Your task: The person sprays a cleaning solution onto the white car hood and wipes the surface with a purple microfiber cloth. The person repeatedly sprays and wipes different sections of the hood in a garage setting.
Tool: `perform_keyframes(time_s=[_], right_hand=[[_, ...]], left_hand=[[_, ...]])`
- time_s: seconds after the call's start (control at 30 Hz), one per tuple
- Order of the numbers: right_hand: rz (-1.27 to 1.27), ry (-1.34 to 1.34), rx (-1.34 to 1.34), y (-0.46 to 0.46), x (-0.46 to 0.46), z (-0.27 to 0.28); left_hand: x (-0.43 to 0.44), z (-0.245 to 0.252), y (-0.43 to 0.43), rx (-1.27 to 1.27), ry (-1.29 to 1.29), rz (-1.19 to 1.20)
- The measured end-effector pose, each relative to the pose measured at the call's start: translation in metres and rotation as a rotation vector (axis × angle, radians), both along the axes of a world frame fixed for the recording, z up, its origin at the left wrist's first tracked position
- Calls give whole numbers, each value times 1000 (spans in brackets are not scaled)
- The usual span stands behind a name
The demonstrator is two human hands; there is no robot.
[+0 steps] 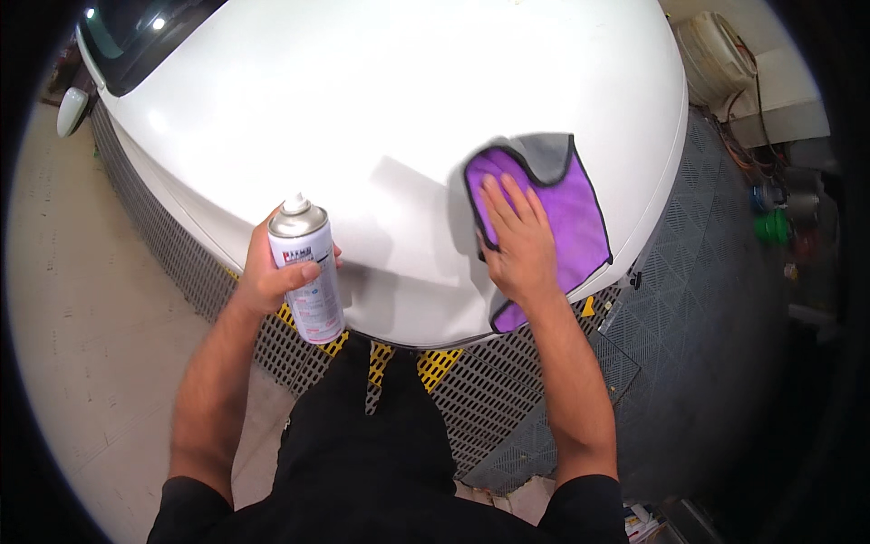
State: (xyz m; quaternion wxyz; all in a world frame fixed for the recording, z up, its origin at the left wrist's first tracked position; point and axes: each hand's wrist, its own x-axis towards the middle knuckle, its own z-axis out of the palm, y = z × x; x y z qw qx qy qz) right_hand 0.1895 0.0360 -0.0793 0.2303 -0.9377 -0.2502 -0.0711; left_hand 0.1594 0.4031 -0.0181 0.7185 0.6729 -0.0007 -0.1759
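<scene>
A white aerosol can (307,285) with a silver top and white nozzle stands nearly upright in my left hand (266,268), which grips it around its middle. The can bears printing and is held above the front edge of a white car's hood (326,102). My right hand (522,245) lies flat, fingers spread, on a purple microfiber cloth (578,224) with black edging. Under my palm the cloth rests on the hood; its grey underside shows at a folded far corner, and a flap hangs at the hood's front edge.
The windshield (146,34) and a side mirror (72,111) are at the upper left. Grey and yellow plastic grating tiles (489,387) cover the floor around the car. At the right are a pale round drum (714,58), hoses (744,149) and a green object (771,226).
</scene>
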Motion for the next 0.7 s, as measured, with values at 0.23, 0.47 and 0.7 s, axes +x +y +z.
perform_keyframes(time_s=[0.23, 0.47, 0.7], right_hand=[[-763, -96, 416, -54, 55, -48], [-2, -135, 418, 201, 79, -8], [-782, -167, 173, -42, 10, -83]], left_hand=[[4, -4, -7, -42, -4, -11], [-6, -9, 3, -21, -28, 57], [-11, 0, 5, 38, -70, 21]])
